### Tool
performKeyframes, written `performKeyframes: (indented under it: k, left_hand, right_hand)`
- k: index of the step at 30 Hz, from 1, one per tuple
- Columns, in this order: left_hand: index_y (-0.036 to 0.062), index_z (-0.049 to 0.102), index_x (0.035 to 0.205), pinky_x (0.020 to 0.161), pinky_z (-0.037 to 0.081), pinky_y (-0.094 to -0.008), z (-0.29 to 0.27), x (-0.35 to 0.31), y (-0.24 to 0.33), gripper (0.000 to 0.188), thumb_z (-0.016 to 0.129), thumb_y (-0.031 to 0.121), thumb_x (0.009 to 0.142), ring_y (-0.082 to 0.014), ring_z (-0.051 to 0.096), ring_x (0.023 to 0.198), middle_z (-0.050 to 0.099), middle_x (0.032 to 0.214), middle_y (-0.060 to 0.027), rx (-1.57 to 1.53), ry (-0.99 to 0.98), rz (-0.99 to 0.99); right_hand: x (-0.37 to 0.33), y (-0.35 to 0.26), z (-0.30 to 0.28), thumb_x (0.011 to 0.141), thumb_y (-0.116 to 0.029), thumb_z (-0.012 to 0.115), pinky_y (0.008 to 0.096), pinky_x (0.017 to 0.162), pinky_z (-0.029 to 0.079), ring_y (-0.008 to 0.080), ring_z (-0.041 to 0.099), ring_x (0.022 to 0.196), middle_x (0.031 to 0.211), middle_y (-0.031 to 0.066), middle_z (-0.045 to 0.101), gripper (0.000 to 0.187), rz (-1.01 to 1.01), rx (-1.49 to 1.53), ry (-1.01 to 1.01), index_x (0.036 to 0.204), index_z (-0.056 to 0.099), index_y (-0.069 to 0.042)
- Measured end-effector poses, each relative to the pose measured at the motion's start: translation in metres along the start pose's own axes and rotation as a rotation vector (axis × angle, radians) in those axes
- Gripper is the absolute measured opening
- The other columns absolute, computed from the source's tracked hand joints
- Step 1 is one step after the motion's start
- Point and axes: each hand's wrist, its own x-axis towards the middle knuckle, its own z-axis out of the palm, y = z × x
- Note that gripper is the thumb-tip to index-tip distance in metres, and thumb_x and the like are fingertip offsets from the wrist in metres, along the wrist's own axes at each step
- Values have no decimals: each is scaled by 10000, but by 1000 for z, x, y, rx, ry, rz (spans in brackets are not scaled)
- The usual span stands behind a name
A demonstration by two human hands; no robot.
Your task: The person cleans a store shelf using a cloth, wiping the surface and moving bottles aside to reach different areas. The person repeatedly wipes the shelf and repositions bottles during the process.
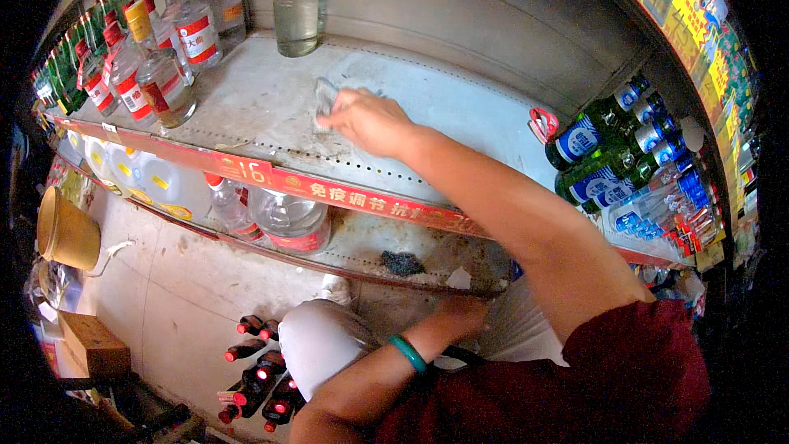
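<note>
My right hand (367, 121) is closed on a crumpled greyish cloth (325, 100) pressed against the upper metal shelf board (283, 107). Dark smudges mark the board around it. Behind the cloth stands a clear glass bottle with a gold cap (297, 20). Low in the picture, my left hand (462, 317) rests by my lap, a green bangle (408, 353) on its wrist; its fingers are blurred and I cannot make them out. A group of clear bottles with red caps (197, 33) stands upright to the left of my right hand.
Green bottles (579, 141) lie stacked at the shelf's right end, beside a red loop (542, 125). Large clear jugs (289, 218) and a black scrubber (402, 262) are on the lower shelf. Dark bottles (265, 374) stand on the floor near my knee, and a cardboard box (94, 345) sits farther left.
</note>
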Motion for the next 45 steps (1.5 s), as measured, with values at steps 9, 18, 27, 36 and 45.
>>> performKeyframes:
  k: [9, 18, 27, 36, 45]
  left_hand:
    - [56, 445, 1277, 973, 368, -466, 3, 3, -2, 609, 629, 286, 744, -379, 481, 1128, 491, 1249, -209, 27, -53, -22]
    - [-5, 545, 1141, 855, 443, -459, 37, 19, -21, 531, 641, 338, 747, -378, 565, 982, 588, 1051, -240, 40, 100, 96]
    - [-5, 595, 1035, 771, 474, -472, 10, 10, -13, 427, 617, 325, 766, -374, 599, 873, 625, 930, -229, 0, 47, 73]
    - [5, 596, 994, 765, 472, -484, 23, 11, -17, 401, 613, 343, 778, -375, 591, 891, 623, 923, -210, -5, -2, 16]
    - [26, 600, 995, 765, 470, -486, 6, -3, -9, 386, 607, 351, 786, -365, 585, 919, 623, 931, -199, 29, -22, -9]
  right_hand:
    - [-7, -12, -6, 826, -173, 590, 354, 747, 485, 227, 539, 934, 977, 0, 561, 246, 50, -19, 38, 1035, 647, -291]
    - [-37, -14, -18, 821, -166, 594, 347, 757, 474, 216, 529, 943, 1005, -4, 553, 286, -145, 147, -48, 1068, 635, -303]
    - [-71, 17, -53, 833, -126, 561, 336, 806, 449, 231, 524, 962, 1002, 45, 568, 251, -233, 290, -128, 1054, 652, -200]
    - [-221, 57, -100, 867, -203, 515, 364, 790, 457, 307, 558, 917, 1007, 130, 540, 313, 315, 152, -57, 1169, 535, -121]
    - [-192, 25, -56, 829, -135, 532, 419, 763, 474, 342, 570, 873, 1050, 128, 508, 230, 268, 102, -81, 1056, 497, -118]
